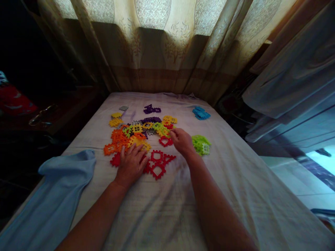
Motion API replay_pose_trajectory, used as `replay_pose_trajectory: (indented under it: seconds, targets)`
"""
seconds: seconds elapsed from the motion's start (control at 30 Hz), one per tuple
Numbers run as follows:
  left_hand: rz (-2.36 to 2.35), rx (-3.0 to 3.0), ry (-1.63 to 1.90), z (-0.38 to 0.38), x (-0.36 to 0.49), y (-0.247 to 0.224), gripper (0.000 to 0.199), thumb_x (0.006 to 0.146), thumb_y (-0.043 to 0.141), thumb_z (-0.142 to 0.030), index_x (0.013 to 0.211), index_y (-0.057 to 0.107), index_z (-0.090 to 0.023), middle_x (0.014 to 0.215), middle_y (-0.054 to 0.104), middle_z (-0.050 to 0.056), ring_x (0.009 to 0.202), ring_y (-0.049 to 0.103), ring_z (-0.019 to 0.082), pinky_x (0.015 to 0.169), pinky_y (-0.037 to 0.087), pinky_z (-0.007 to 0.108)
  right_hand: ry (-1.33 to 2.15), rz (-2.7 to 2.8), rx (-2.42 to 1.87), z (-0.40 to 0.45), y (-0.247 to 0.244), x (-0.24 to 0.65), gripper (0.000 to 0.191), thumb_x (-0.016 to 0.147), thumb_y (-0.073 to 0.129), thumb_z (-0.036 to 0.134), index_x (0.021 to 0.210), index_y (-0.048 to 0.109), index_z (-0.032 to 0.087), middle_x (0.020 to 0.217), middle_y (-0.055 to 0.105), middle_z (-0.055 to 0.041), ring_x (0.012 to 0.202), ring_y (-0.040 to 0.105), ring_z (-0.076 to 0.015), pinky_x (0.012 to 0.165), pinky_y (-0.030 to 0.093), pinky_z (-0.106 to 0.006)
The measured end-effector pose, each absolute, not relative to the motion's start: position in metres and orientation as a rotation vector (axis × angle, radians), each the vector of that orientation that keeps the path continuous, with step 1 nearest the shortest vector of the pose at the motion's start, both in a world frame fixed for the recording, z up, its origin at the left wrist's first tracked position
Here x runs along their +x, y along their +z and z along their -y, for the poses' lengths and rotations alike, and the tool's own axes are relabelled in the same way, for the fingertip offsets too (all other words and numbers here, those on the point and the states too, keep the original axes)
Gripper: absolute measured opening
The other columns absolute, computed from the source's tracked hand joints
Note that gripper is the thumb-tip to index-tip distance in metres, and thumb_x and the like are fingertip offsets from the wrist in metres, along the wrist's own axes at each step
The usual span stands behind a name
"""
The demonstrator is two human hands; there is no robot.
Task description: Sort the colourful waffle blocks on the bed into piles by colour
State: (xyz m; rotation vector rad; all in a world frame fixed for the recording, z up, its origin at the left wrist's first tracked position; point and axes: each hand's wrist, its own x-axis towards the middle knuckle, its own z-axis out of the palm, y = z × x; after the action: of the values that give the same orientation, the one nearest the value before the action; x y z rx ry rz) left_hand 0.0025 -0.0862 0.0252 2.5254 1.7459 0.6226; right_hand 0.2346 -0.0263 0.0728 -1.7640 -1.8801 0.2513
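My left hand [131, 164] lies spread, palm down, over red pieces [157, 170] and the near edge of the orange pieces [120, 137]. My right hand [181, 138] is closed at the right end of the mixed pile, beside a red piece [165, 141]; what its fingers hold, if anything, is hidden. Yellow pieces [137, 129] and green ones [160, 127] lie in the middle of the pile. To the right of my right hand is a separate heap of green pieces [201, 144].
Blue pieces [201, 113] lie at the back right of the sheet-covered surface [235, 181], purple ones [151, 109] at the back middle, a grey one [123, 108] at the back left. A light blue cloth [65, 177] covers the left edge. Curtains [162, 59] hang behind.
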Motion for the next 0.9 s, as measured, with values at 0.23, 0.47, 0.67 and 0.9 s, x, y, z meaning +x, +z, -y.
replay_pose_trajectory:
  seconds: [0.23,0.47,0.67,0.9]
  targets:
    - [-1.746,2.55,0.613,0.085,0.0,0.022,0.038,0.097,0.043,-0.042,0.12,0.07,-0.027,0.139,0.062,0.009,0.138,0.046,0.034,0.117,0.021,0.066,0.166,1.434,-2.221,0.031,0.078,0.349,0.037,0.091,0.045,0.035,0.105,0.076,0.02,0.093,0.077,-0.008,0.084,0.068,-0.0216,0.072,0.048,-0.028]
    - [-1.756,2.557,0.601,0.084,0.0,0.022,0.039,0.097,0.042,-0.042,0.121,0.069,-0.027,0.139,0.062,0.009,0.138,0.046,0.035,0.116,0.022,0.066,0.145,1.371,-2.421,0.037,0.059,0.378,0.038,0.089,0.045,0.03,0.104,0.078,0.02,0.101,0.077,-0.0104,0.093,0.069,-0.0244,0.073,0.049,-0.03]
    - [-1.785,2.551,0.547,0.084,0.001,0.023,0.04,0.097,0.041,-0.042,0.122,0.069,-0.027,0.139,0.062,0.008,0.138,0.046,0.034,0.117,0.02,0.065,0.077,1.268,-2.475,0.036,0.069,0.362,0.04,0.091,0.045,0.032,0.115,0.075,0.021,0.112,0.073,-0.0143,0.099,0.068,-0.0282,0.08,0.05,-0.036]
    - [-1.764,2.577,0.558,0.083,0.0,0.022,0.039,0.097,0.042,-0.042,0.121,0.069,-0.025,0.139,0.062,0.009,0.139,0.046,0.034,0.116,0.021,0.065,-0.008,1.708,-2.194,0.028,0.071,0.308,0.034,0.092,0.051,0.025,0.118,0.072,0.02,0.131,0.066,-0.012,0.13,0.05,-0.0307,0.105,0.038,-0.048]
